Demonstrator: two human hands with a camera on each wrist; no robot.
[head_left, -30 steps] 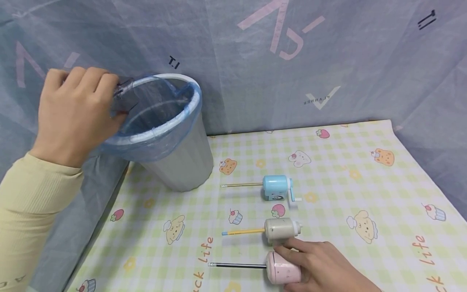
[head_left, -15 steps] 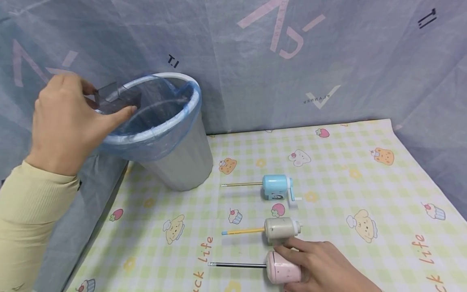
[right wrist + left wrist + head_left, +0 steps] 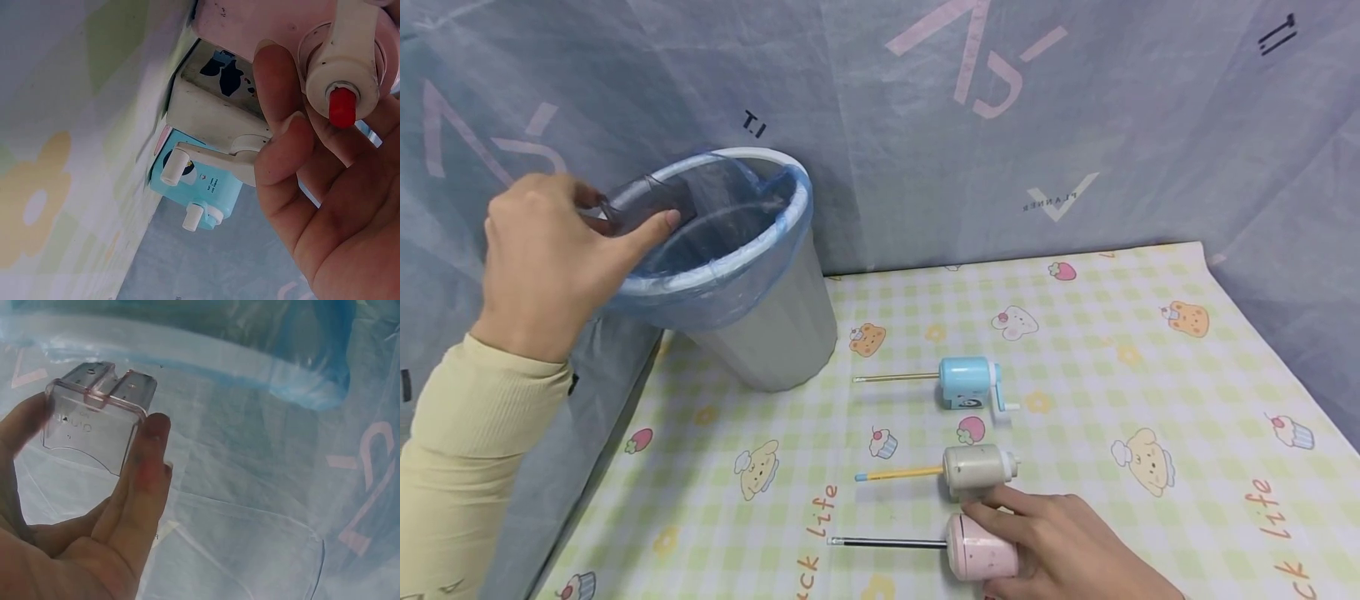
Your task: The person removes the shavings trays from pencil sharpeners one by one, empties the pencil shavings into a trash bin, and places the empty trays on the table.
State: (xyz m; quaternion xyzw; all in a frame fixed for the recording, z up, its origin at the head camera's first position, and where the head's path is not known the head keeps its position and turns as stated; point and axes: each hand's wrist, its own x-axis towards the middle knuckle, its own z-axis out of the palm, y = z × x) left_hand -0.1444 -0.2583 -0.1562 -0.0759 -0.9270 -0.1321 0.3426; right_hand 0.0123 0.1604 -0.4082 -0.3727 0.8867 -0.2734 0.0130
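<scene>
My left hand (image 3: 546,258) pinches a clear, dark-tinted plastic shavings drawer (image 3: 90,431) between thumb and fingers, over the near-left rim of a grey trash bin (image 3: 775,342) lined with a blue bag. The left wrist view shows the drawer beside the bag-covered rim. At the table's front, my right hand (image 3: 1056,537) holds a pink crank pencil sharpener (image 3: 979,550), its fingers around the body. A black pencil (image 3: 891,544) sticks out of that sharpener to the left. The right wrist view shows its white crank with a red knob (image 3: 342,107).
Behind the pink sharpener stands a grey sharpener (image 3: 974,468) with a yellow pencil (image 3: 901,474). Farther back is a light-blue sharpener (image 3: 964,379) with a gold-coloured pencil (image 3: 898,377). A checked tablecloth (image 3: 1090,375) covers the table; a grey-blue cloth (image 3: 925,167) hangs behind.
My left hand has turned and shifted slightly down, tipping the drawer over the bin's opening so that it shows more. My right hand has stayed on the pink sharpener.
</scene>
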